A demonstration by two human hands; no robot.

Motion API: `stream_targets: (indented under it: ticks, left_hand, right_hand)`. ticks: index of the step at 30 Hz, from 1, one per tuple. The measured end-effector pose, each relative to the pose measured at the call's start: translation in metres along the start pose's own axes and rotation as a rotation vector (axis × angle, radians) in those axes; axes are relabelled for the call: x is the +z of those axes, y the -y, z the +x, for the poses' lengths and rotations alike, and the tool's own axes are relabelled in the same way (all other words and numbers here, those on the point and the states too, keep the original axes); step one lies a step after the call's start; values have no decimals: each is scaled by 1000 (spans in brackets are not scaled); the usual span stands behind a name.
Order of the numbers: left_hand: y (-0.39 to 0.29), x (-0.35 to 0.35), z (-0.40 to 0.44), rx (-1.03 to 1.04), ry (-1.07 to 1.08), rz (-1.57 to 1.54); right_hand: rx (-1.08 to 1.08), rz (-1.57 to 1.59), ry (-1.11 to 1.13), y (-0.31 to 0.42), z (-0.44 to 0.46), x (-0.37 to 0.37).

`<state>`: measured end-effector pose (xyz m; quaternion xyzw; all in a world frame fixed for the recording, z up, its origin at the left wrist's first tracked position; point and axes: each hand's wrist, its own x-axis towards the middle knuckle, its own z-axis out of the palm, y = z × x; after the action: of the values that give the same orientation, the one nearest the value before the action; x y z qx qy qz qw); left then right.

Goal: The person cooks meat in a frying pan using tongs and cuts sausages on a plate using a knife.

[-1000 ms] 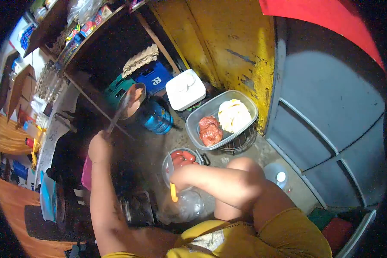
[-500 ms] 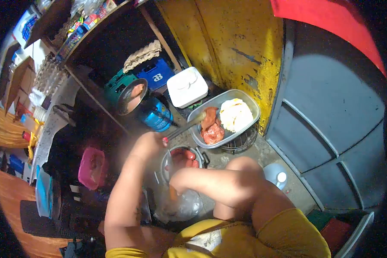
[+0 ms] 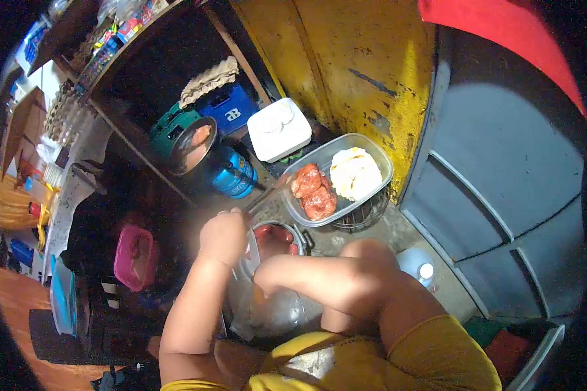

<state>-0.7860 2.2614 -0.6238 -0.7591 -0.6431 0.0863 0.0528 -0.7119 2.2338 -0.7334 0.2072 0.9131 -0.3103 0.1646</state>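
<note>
My left hand (image 3: 225, 234) is closed around the handle of a long, thin utensil (image 3: 266, 199), blurred, whose far end is beside the meat. Red marinated-looking meat pieces (image 3: 314, 192) lie in a clear plastic tub (image 3: 297, 215) with a creamy white mass (image 3: 357, 173). My right hand (image 3: 262, 281) is bent in below, next to a clear plastic bag (image 3: 284, 316); its fingers are mostly hidden, with something orange by them. Between the hands and the tub stands a pot (image 3: 301, 236) with red sausage-like pieces (image 3: 279, 242). Some clear plastic (image 3: 248, 257) lies between my hands.
A white lidded container (image 3: 280, 140) stands behind the tub. A pan (image 3: 194, 153) with meat sits near a blue canister (image 3: 236, 177). Crates (image 3: 228, 112) are at the back, a pink basin (image 3: 134, 257) at left, a jug (image 3: 416, 266) at right. A yellow panel (image 3: 346, 58) and grey door (image 3: 502, 150) close in the right.
The utensil's end has drawn back left from the meat. The meat pieces in the tub have shifted slightly left. My left hand has turned, and moved slightly down. My right hand stays near the bag.
</note>
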Motion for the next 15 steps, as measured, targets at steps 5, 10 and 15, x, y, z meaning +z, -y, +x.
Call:
stream_targets:
  ticks: [5, 10, 15]
  left_hand:
    - [-5, 6, 2, 66, -36, 71]
    - [-31, 22, 17, 184, 43, 176]
    - [-43, 21, 16, 155, 2, 157]
  right_hand:
    - [-39, 58, -26, -3, -1, 2]
    - [-57, 65, -61, -2, 0, 4]
    - [-66, 80, -73, -4, 4, 7]
